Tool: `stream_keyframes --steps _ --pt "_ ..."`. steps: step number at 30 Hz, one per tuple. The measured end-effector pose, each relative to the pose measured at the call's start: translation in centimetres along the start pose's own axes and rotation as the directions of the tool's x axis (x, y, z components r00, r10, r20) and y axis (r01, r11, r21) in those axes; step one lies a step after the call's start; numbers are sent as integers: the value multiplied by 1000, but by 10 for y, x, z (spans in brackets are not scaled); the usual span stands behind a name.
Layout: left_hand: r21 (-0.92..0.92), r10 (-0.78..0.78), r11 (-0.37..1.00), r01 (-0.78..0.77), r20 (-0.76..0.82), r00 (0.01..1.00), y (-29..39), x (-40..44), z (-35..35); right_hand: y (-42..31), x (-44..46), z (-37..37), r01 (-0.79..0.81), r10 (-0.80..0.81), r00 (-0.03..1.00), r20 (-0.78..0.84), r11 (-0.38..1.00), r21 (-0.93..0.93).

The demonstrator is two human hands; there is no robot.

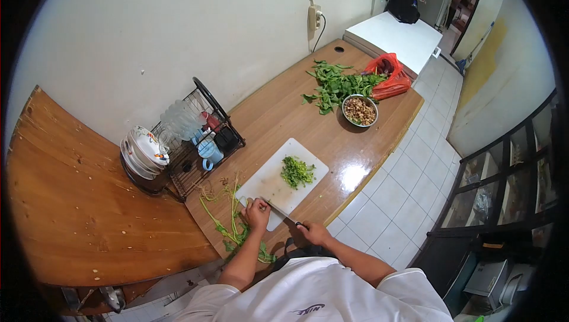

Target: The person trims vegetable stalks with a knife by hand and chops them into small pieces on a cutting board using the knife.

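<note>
My right hand [315,234] is wrapped round the dark handle of a knife [280,211], whose blade points up and left over the near edge of a white cutting board [273,171]. At the tip end of the blade, my left hand [256,213] has its fingers pressed together over the board's lower left corner. What lies between those fingers is too small to make out. A small heap of chopped greens [297,172] rests on the far half of the board. Uncut leafy stems [234,227] with roots lie left of the board, beside my left forearm.
A dish rack [198,138] with plates [142,153], glasses and a blue mug [208,149] stands against the wall. Farther along the table [267,109] are leafy greens [335,85], a metal bowl [360,111] of brown chopped pieces and a red plastic bag [391,79].
</note>
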State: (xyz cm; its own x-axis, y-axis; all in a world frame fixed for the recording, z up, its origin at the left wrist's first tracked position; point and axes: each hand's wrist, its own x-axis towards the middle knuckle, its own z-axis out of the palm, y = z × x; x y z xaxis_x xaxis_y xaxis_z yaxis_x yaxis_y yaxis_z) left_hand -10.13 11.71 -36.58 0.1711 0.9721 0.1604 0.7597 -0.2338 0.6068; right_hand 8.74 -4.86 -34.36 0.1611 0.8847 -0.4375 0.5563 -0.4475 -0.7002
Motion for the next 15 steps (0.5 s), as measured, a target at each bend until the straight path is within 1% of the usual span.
stream_keyframes --steps 3,5,7,9,10,12,14,15 --pt "-11 24 1000 -23 6 1000 -4 -3 2 0 -7 9 -28 26 999 44 999 45" --pt "26 5 1000 -4 -14 1000 -2 -1 2 -1 -15 10 -32 30 999 38 997 63" --pt "22 4 1000 -4 -20 1000 -3 -2 6 3 -14 8 -39 37 999 37 996 74" --pt "23 -4 1000 5 -28 1000 -3 -3 7 3 -3 2 4 -2 1000 -26 997 79" --pt "3 -9 1000 9 -22 1000 -2 -3 6 1 0 0 4 -3 1000 -22 997 81" --pt "-13 -9 1000 8 -13 1000 -1 -3 1 -4 5 -3 -77 84 994 -67 992 104" --pt "60 -10 998 9 11 1000 2 -1 -3 1 4 -3 -56 63 996 -57 991 122" --pt "59 -12 998 12 7 1000 2 -1 -3 -1 3 -6 -35 41 998 -41 990 135"
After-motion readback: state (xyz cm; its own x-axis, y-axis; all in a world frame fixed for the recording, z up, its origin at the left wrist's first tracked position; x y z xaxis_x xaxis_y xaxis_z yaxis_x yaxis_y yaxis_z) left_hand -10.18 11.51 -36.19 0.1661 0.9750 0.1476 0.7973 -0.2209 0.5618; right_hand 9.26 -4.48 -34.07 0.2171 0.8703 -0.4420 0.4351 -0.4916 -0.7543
